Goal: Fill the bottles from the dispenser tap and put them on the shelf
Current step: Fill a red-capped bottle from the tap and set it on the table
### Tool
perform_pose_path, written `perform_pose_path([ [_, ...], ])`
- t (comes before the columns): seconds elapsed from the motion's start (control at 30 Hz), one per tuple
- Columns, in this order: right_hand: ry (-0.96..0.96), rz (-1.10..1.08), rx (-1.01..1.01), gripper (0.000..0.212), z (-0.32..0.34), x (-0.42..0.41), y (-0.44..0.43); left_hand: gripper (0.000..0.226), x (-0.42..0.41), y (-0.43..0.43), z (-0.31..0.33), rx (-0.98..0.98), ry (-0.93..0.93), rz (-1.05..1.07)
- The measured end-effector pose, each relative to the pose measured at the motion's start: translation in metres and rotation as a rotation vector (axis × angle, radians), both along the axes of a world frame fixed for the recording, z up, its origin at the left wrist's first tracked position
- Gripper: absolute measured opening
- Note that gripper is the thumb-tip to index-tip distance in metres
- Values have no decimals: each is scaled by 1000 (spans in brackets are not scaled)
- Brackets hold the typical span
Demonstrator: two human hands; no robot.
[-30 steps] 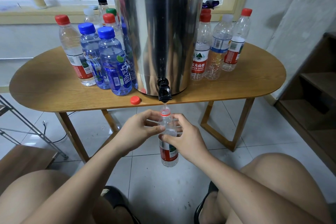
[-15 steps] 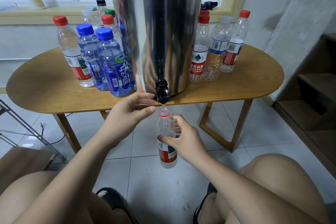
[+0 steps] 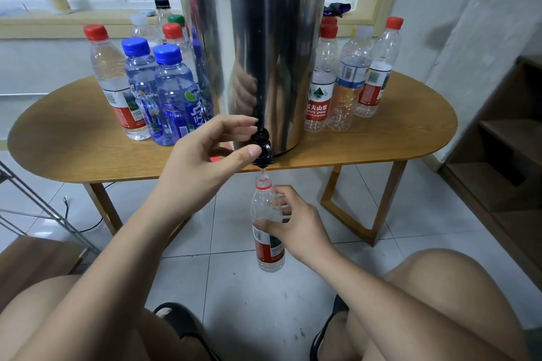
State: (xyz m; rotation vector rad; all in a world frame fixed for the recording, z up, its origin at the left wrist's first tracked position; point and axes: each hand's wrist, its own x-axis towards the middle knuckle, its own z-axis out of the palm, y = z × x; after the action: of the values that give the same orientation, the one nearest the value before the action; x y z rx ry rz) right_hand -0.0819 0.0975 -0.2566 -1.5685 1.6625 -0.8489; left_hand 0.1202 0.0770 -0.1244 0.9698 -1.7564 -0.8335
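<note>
- While my left hand [image 3: 202, 161] is stretched forward, its thumb and forefinger pinch the black tap [image 3: 264, 146] of the steel dispenser [image 3: 258, 38].
- My right hand [image 3: 299, 226], lower down, has its fingers curled round the red-labelled water bottle [image 3: 268, 249]. The bottle is upright, its open mouth above those fingers, just under the tap.

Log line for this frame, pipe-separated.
step: fill bottle | left hand: pinches tap | right hand: holds uncapped bottle under tap | flow: cannot tell | shelving: not yet
</note>
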Motion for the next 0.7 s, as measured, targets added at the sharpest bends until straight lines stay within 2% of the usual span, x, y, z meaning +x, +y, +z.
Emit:
perform_pose_path([
  [0.1,-1,0,0,74,1,0,0,51,-1,-1,-3,-107,-166,14],
  [0.2,-6,-4,-6,75,0,0,0,53,-1,-5,-9,-198,-279,15],
  [0.7,-18,0,-17,75,-2,-1,-1,52,1,-11,-12,-239,-320,34],
])
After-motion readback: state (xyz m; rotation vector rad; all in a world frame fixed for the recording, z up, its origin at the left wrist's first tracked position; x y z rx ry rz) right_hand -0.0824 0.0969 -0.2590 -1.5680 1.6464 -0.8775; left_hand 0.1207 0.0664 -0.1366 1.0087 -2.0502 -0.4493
